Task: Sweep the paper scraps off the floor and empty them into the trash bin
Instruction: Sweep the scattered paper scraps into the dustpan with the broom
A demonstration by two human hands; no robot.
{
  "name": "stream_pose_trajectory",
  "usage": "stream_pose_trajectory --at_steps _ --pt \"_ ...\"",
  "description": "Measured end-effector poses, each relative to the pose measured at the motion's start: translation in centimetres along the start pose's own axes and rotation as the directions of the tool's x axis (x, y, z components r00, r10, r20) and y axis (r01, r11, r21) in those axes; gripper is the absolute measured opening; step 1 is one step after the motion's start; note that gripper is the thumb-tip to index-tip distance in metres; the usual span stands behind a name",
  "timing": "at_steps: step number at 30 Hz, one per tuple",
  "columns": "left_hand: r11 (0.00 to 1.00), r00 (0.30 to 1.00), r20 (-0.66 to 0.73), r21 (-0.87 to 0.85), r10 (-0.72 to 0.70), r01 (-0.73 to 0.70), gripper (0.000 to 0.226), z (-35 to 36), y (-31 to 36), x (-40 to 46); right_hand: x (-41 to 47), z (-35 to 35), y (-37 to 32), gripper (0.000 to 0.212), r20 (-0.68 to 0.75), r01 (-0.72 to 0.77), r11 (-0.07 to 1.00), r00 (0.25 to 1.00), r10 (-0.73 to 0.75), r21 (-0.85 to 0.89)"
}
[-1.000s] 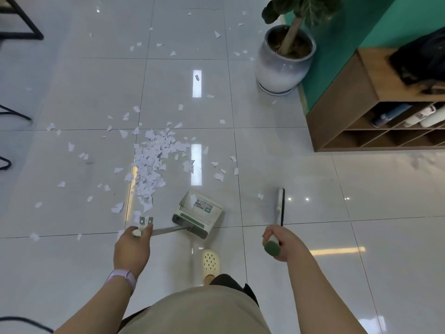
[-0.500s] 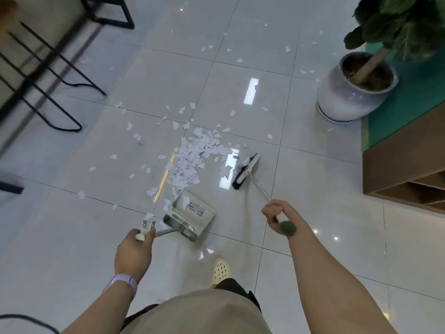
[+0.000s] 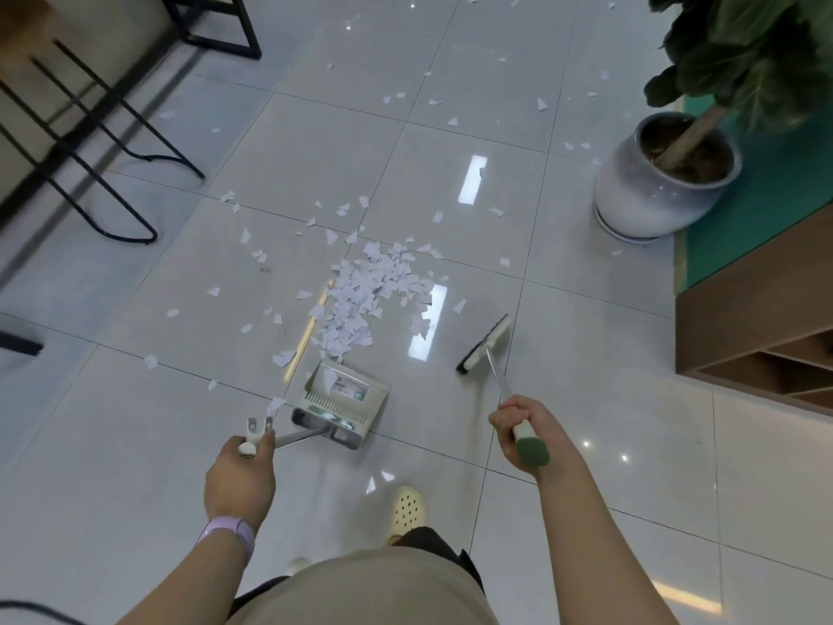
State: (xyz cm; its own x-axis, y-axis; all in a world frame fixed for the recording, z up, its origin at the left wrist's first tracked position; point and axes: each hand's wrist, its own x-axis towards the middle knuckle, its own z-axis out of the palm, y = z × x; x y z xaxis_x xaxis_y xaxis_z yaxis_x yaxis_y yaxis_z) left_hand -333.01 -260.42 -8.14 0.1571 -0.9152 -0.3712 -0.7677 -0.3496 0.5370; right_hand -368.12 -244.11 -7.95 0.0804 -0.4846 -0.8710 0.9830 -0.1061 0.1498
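Note:
A dense heap of white paper scraps (image 3: 366, 293) lies on the glossy tiled floor, with loose scraps scattered around and farther back. A pale green dustpan (image 3: 345, 396) stands on the floor just in front of the heap, its mouth toward the paper. My left hand (image 3: 241, 473) grips the top of its metal handle. My right hand (image 3: 527, 433) grips the green-capped handle of a broom, whose brush head (image 3: 483, 344) touches the floor to the right of the heap. No trash bin is in view.
A white pot (image 3: 651, 184) with a leafy plant stands at the right, by a green wall and a wooden cubby shelf (image 3: 757, 336). Black metal chair legs (image 3: 117, 142) stand at the upper left. My cream shoe (image 3: 407, 512) is just behind the dustpan.
The broom head has swung away from the heap, out to the right and nearer to me. The view has turned left and closer. The dustpan stays in front of the heap.

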Motion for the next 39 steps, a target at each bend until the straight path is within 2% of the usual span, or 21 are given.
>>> stream_pose_trajectory --at_steps 6,10,15,19,24,30,34,37,39 --pt "0.998 0.999 -0.025 -0.050 -0.034 0.033 0.038 -1.4 -2.7 -1.5 -0.9 -1.9 4.0 0.027 -0.083 -0.046 0.991 0.996 0.036 -0.127" --pt "0.995 0.997 -0.042 -0.087 -0.061 0.058 0.040 -3.4 -5.4 -2.3 -1.4 -2.4 8.1 0.033 -0.076 -0.092 0.948 0.995 0.072 -0.306" --pt "0.979 0.987 -0.082 -0.161 -0.138 0.123 0.038 -7.2 -11.1 -4.5 -1.7 -0.4 14.8 0.028 -0.106 -0.135 0.789 0.990 0.089 -0.599" --pt "0.951 0.962 -0.086 -0.198 -0.259 0.238 0.042 -10.3 -16.6 -6.9 -1.3 0.8 20.2 0.025 -0.139 -0.158 0.655 0.987 0.081 -0.739" --pt "0.912 0.924 -0.119 -0.250 -0.362 0.325 0.041 -12.6 -23.8 -10.4 0.6 1.3 26.7 0.020 -0.184 -0.279 0.562 0.958 0.220 -0.779" --pt "0.875 0.867 -0.167 -0.217 -0.469 0.432 0.041 -14.2 -28.8 -13.5 1.5 0.9 33.2 0.034 -0.232 -0.339 0.345 0.920 0.314 -0.876" --pt "0.822 0.801 -0.212 -0.265 -0.560 0.504 0.039 -14.1 -30.6 -14.8 3.5 0.8 34.0 0.037 -0.304 -0.422 0.271 0.872 0.385 -0.865" --pt "0.806 0.781 -0.220 -0.262 -0.585 0.531 0.039 -13.8 -30.8 -15.4 5.7 1.1 33.6 0.042 -0.365 -0.494 0.223 0.821 0.439 -0.841" --pt "0.799 0.771 -0.219 -0.238 -0.598 0.552 0.040 -13.3 -30.5 -15.5 7.2 1.2 32.8 0.035 -0.414 -0.536 0.202 0.798 0.439 -0.819"
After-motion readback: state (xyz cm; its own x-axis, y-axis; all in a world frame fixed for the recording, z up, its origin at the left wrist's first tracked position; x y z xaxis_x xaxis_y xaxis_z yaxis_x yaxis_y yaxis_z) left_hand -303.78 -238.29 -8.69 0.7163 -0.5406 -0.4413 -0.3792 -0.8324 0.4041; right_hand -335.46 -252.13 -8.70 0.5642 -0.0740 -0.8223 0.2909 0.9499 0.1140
